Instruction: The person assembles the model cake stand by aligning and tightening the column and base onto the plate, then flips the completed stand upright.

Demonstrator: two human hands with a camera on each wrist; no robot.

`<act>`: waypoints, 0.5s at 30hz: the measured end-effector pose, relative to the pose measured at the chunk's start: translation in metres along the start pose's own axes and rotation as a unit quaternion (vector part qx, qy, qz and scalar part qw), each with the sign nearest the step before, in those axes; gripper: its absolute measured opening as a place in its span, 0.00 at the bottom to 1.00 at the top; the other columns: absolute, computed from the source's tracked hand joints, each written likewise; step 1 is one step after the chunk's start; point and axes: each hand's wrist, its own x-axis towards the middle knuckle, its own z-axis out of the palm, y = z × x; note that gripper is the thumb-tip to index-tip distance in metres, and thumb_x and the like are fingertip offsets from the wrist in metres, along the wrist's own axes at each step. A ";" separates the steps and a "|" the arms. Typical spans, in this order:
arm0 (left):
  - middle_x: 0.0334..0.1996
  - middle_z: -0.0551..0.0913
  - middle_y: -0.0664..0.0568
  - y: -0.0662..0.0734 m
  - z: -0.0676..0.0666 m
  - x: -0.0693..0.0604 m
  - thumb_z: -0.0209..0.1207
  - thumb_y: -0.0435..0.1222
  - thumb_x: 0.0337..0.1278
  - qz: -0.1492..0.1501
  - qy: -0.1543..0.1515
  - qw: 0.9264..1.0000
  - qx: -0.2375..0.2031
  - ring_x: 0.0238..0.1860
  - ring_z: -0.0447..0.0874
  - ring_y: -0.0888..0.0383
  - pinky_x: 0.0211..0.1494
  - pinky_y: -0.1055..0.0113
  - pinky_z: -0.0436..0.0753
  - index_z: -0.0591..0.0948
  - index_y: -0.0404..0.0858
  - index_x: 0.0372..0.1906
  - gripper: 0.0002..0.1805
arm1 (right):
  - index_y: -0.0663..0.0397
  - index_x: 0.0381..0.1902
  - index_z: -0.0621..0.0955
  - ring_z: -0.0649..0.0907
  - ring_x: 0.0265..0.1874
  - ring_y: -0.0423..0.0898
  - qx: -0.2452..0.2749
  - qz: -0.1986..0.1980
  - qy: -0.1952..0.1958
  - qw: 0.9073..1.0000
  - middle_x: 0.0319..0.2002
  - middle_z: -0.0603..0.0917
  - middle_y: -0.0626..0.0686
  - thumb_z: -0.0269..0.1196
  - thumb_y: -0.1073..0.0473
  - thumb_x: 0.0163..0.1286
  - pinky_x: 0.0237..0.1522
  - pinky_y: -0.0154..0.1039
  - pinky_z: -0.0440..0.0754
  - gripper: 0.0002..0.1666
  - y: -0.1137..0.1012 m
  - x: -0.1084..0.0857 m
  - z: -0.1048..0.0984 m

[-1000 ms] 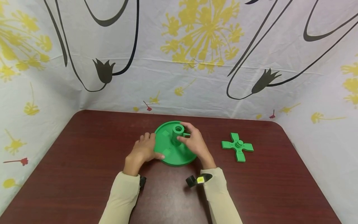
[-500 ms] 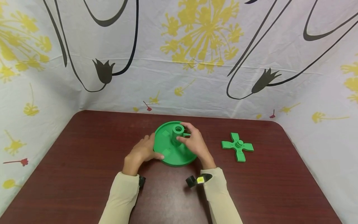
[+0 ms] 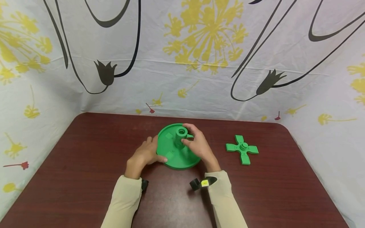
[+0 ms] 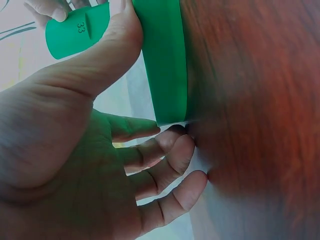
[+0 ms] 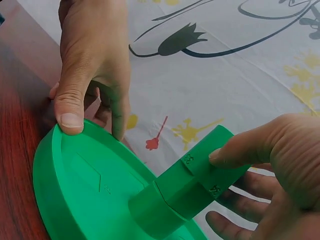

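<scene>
A round green base (image 3: 179, 163) with a raised rim lies on the table. On it stands a green tube (image 3: 181, 137) with a threaded opening at its top. My left hand (image 3: 144, 152) holds the base's left edge, thumb over the rim and fingers on the outside. Around the tube's upper part, the thumb and fingers of my right hand (image 3: 199, 145) grip it. The right wrist view shows the tube (image 5: 192, 175) seated in a wider collar (image 5: 155, 212). Small numbers mark its side. Farther right lies a green cross-shaped piece (image 3: 245, 158) with a threaded stub at its centre.
The dark red-brown table (image 3: 94, 152) has rounded far corners. A white curtain (image 3: 159, 76) with yellow and dark flower prints hangs behind it and along both sides.
My left fingers have drawn in slightly by the rim. My right thumb and fingers have shifted a little on the tube. The base and cross-shaped piece look unmoved.
</scene>
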 end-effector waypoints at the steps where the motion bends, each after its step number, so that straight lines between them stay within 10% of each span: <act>1: 0.71 0.60 0.34 0.000 0.000 0.000 0.72 0.50 0.51 0.000 -0.001 1.000 0.002 0.71 0.60 0.36 0.67 0.43 0.70 0.49 0.35 0.79 0.59 | 0.57 0.68 0.71 0.74 0.66 0.58 -0.003 0.001 0.002 1.000 0.66 0.75 0.61 0.65 0.73 0.64 0.60 0.54 0.78 0.35 0.000 0.000 0.000; 15: 0.76 0.56 0.37 0.001 -0.001 -0.001 0.71 0.49 0.54 -0.001 -0.012 1.000 0.002 0.75 0.54 0.35 0.71 0.41 0.65 0.47 0.34 0.79 0.59 | 0.55 0.67 0.73 0.77 0.62 0.56 -0.031 0.008 0.017 0.999 0.61 0.78 0.60 0.70 0.68 0.62 0.58 0.53 0.79 0.36 0.002 0.000 0.001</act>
